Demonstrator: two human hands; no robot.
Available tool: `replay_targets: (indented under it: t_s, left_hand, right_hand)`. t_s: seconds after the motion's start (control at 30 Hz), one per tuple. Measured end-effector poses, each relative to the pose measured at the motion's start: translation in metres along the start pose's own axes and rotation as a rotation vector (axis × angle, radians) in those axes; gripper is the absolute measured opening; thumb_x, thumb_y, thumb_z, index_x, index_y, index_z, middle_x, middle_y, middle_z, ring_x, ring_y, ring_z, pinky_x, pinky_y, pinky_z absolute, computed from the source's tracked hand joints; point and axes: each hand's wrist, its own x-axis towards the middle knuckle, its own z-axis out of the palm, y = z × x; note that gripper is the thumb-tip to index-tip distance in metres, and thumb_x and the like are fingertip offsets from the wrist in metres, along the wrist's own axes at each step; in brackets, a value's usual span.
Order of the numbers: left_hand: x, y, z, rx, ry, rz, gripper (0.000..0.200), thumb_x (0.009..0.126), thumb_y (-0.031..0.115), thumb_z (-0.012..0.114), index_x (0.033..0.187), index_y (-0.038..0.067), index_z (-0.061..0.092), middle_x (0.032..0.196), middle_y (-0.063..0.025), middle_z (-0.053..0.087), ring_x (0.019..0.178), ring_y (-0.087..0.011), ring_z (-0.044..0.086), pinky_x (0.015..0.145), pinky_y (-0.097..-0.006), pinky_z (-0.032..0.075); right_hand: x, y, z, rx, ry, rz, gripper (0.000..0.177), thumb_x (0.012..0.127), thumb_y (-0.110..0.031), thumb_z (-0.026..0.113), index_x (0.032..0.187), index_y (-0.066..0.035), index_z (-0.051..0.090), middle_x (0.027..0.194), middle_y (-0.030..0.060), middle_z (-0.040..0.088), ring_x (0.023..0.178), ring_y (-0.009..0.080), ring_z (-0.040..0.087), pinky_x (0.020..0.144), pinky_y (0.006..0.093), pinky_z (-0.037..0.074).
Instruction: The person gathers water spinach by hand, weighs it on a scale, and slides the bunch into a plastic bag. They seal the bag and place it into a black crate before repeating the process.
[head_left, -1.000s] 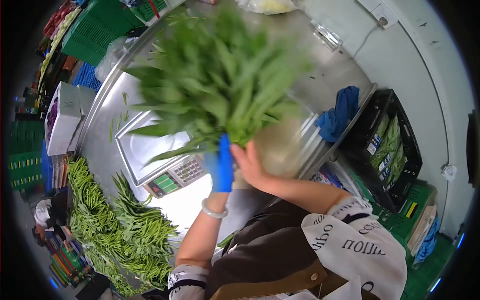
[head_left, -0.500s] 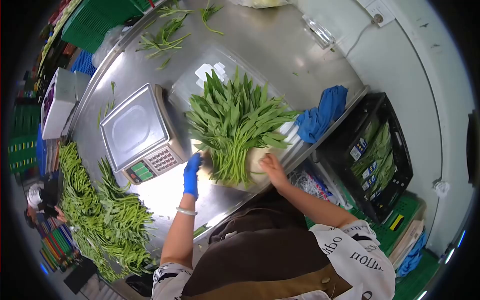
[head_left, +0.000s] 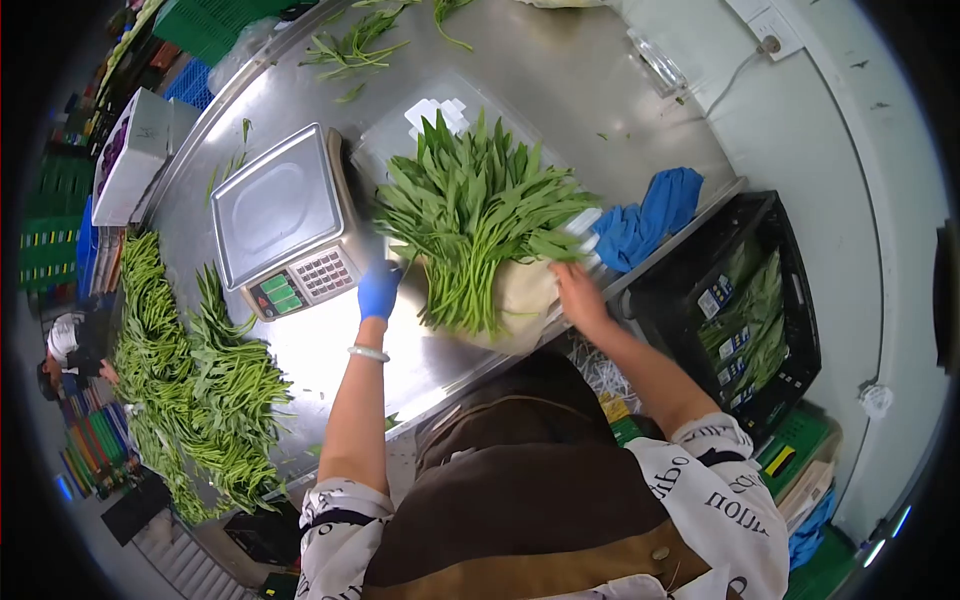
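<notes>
A bunch of leafy green stems (head_left: 475, 225) lies on a cream-coloured sheet (head_left: 525, 300), leaves pointing away from me and cut ends toward me. My left hand (head_left: 379, 290), in a blue glove, is at the sheet's left edge with its fingers closed there. On the other side, my bare right hand (head_left: 580, 298) pinches the sheet's right edge beside the leaves. Much of the sheet is hidden under the greens. A digital scale (head_left: 285, 220) stands just left of my gloved hand.
Heaped greens (head_left: 190, 390) lie along the table's left side. A blue cloth or bag (head_left: 650, 220) is at the right edge, beside a black crate (head_left: 800, 330) of packed greens. Loose stems (head_left: 355, 50) and a clear container (head_left: 655, 62) lie farther back. Another person (head_left: 75, 345) is at far left.
Both hands have moved slightly away from me along the sheet's sides, the right hand also outward. More of the sheet shows at right. The whole view has shifted a little.
</notes>
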Motion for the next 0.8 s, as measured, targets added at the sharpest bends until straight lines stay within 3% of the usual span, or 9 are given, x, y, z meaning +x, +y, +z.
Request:
replay_targets:
  t_s: [0.1,0.17,0.23,0.37,0.43,0.6,0.73,0.77,0.8]
  left_hand:
    - [0.026,0.021,-0.002,-0.091,-0.214,-0.146,0.026,0.084,0.025,0.059,0.091,0.001,0.067,0.071,-0.0072,0.065,0.064,-0.0179,0.058,0.063,-0.0325,0.046]
    - [0.049,0.006,0.009,-0.014,-0.327,0.004,0.025,0.084,0.027,0.058,0.085,0.004,0.067,0.077,-0.012,0.066,0.069,-0.0281,0.062,0.065,-0.0382,0.048]
    - [0.045,0.033,0.001,0.21,-0.317,0.113,0.02,0.082,0.023,0.056,0.078,0.006,0.065,0.077,-0.0142,0.066,0.067,-0.0317,0.064,0.062,-0.0416,0.05]
    - [-0.016,0.119,-0.039,0.565,0.016,0.542,0.015,0.082,0.015,0.051,0.083,0.006,0.064,0.067,-0.015,0.062,0.057,-0.0307,0.06,0.053,-0.0418,0.048]
    - [-0.039,0.118,-0.045,0.622,-0.002,0.576,0.016,0.081,0.013,0.051,0.092,0.006,0.059,0.068,-0.0122,0.058,0.06,-0.0298,0.061,0.054,-0.0413,0.048]
    - [-0.076,0.077,-0.036,0.699,-0.235,0.687,0.019,0.082,0.011,0.049,0.099,0.007,0.057,0.075,-0.0102,0.059,0.063,-0.0248,0.063,0.056,-0.0363,0.048]
    - [-0.093,0.08,-0.049,0.481,-0.324,0.62,0.035,0.08,0.015,0.055,0.112,0.001,0.055,0.101,-0.0191,0.062,0.091,-0.0319,0.06,0.075,-0.043,0.048]
    - [-0.095,0.074,-0.052,0.298,-0.376,0.604,0.065,0.074,0.027,0.066,0.129,-0.001,0.044,0.129,-0.0256,0.047,0.115,-0.0398,0.048,0.094,-0.0474,0.04]
    - [-0.103,0.073,-0.051,0.36,-0.38,0.579,0.076,0.071,0.031,0.07,0.133,-0.001,0.038,0.134,-0.0255,0.042,0.118,-0.0413,0.044,0.097,-0.0485,0.037]
  right_hand:
    - [0.036,0.008,-0.019,-0.143,0.117,-0.17,0.021,0.073,-0.008,0.059,0.093,-0.007,0.057,0.087,0.0083,0.055,0.092,0.0277,0.052,0.077,0.0378,0.045]
    - [0.063,0.012,-0.034,-0.215,0.1,-0.344,0.014,0.07,-0.011,0.059,0.084,-0.008,0.059,0.085,0.0058,0.054,0.091,0.0252,0.052,0.076,0.0361,0.044]
    - [0.075,-0.009,-0.052,-0.274,0.061,-0.535,0.01,0.067,-0.013,0.059,0.076,-0.009,0.06,0.082,0.0041,0.053,0.088,0.0233,0.051,0.075,0.0344,0.044]
    - [0.089,-0.123,-0.084,-0.165,-0.017,-0.927,0.005,0.063,-0.013,0.06,0.068,-0.012,0.061,0.075,0.0014,0.05,0.083,0.0197,0.051,0.074,0.0316,0.042]
    - [0.077,-0.166,-0.08,-0.131,-0.136,-0.886,0.005,0.067,-0.016,0.062,0.07,-0.011,0.061,0.077,0.0012,0.055,0.082,0.0205,0.054,0.073,0.0331,0.044]
    - [0.034,-0.168,0.002,-0.007,-0.269,-0.418,0.019,0.072,-0.025,0.067,0.075,-0.007,0.061,0.082,0.0049,0.062,0.084,0.0261,0.061,0.072,0.0388,0.048]
    - [0.013,-0.155,0.034,-0.027,-0.096,-0.325,0.024,0.072,-0.029,0.068,0.08,-0.007,0.063,0.081,0.0073,0.063,0.082,0.0285,0.063,0.071,0.0407,0.049]
    - [0.009,-0.156,0.033,-0.026,-0.126,-0.316,0.019,0.072,-0.027,0.066,0.081,-0.01,0.064,0.083,0.0078,0.064,0.079,0.0272,0.063,0.07,0.0395,0.049]
    - [0.009,-0.155,0.03,-0.036,-0.146,-0.305,0.018,0.072,-0.026,0.065,0.08,-0.01,0.064,0.082,0.0079,0.063,0.078,0.0269,0.062,0.07,0.0391,0.049]
